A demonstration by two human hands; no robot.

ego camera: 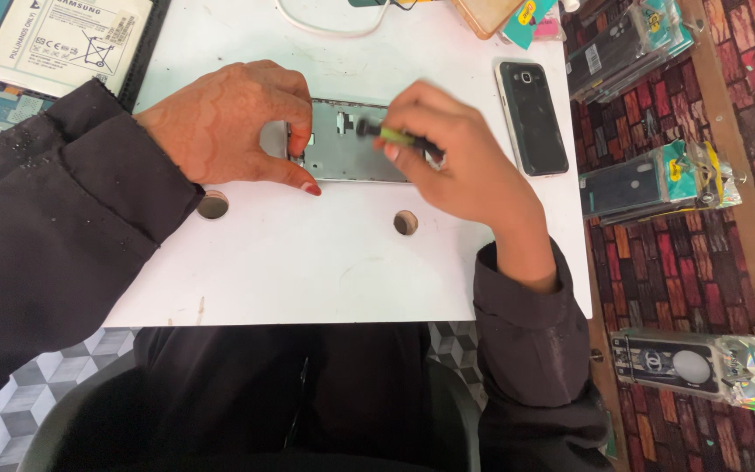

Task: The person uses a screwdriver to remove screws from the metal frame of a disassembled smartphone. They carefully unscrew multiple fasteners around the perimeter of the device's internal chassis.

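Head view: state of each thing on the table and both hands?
Left hand: pinching the left end of the phone frame, pressing it to the table.
Right hand: gripping the screwdriver, tip over the frame.
Phone frame: opened, flat, insides up.
Screwdriver: held, lying low across the frame.
Black phone: flat, back up, untouched.
Tablet: opened, battery exposed.
White table: two round holes showing.

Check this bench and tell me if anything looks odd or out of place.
Packaged phone cases lie on the patterned floor right of the white table, not on it. A tablet at the top left lies opened, its battery bared. The left hand steadies a phone frame; the right hand holds a screwdriver to it.
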